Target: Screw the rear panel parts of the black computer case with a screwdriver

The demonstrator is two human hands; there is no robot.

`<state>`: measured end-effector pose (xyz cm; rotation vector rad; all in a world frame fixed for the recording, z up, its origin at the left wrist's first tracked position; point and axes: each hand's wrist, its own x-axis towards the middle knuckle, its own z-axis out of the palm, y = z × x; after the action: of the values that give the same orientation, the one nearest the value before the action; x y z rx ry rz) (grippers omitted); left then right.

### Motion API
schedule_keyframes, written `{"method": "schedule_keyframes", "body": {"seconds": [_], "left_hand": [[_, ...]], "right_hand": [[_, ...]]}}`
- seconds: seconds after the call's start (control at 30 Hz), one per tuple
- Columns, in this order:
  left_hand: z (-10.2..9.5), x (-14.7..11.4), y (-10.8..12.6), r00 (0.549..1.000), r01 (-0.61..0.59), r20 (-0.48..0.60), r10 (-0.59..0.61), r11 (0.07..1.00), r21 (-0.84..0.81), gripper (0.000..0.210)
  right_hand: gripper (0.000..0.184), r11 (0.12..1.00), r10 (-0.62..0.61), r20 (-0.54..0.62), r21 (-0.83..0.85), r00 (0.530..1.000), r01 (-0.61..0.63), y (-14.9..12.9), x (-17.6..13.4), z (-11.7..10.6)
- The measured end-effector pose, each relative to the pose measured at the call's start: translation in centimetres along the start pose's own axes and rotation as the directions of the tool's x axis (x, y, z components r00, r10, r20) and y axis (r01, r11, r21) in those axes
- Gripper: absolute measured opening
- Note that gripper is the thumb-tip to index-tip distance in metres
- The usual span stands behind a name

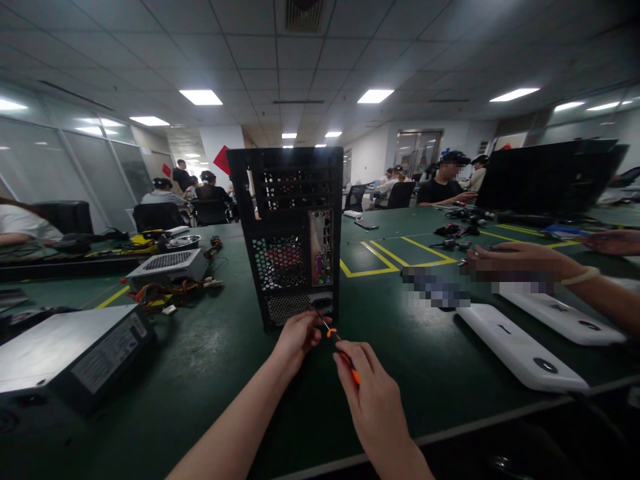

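Note:
A black computer case (287, 225) stands upright on the green table, its rear side facing me. Low in its back sits a power supply (293, 308) with a perforated grille and a socket. My right hand (374, 397) is wrapped round the orange and black handle of a screwdriver (355, 373), whose thin shaft points up and left at the lower edge of the case. Close to the tip, my left hand (297, 337) has its fingers curled together against the bottom of the case back. Whatever those fingertips pinch, if anything, is too small to tell.
Left of the case lie a large metal power supply (55, 350), a smaller one (167, 263) and loose cables (163, 292). On the right are two white devices (523, 347), another person's hand (525, 261), cables and black monitors (540, 177). Yellow tape marks the table.

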<state>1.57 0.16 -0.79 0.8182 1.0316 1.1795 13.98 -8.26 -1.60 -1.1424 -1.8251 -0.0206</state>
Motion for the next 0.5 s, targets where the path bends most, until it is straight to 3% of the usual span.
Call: {"method": "schedule_keyframes", "body": {"seconds": [0.13, 0.33, 0.5], "left_hand": [[-0.02, -0.38, -0.05, 0.998, 0.013, 0.061, -0.01, 0.998, -0.055, 0.021], [-0.31, -0.31, -0.06, 0.995, -0.02, 0.1, 0.032, 0.993, -0.117, 0.019], [-0.47, -0.14, -0.07, 0.998, -0.004, 0.068, 0.013, 0.991, -0.136, 0.017]], "right_hand": [[0.022, 0.994, -0.031, -0.009, -0.101, 0.999, 0.03, -0.28, 0.05, 0.06], [0.026, 0.955, -0.262, 0.08, -0.123, 0.962, 0.27, -0.87, 0.19, 0.29], [0.025, 0.952, -0.274, 0.145, -0.102, 0.951, 0.29, -0.93, 0.04, 0.22]]}}
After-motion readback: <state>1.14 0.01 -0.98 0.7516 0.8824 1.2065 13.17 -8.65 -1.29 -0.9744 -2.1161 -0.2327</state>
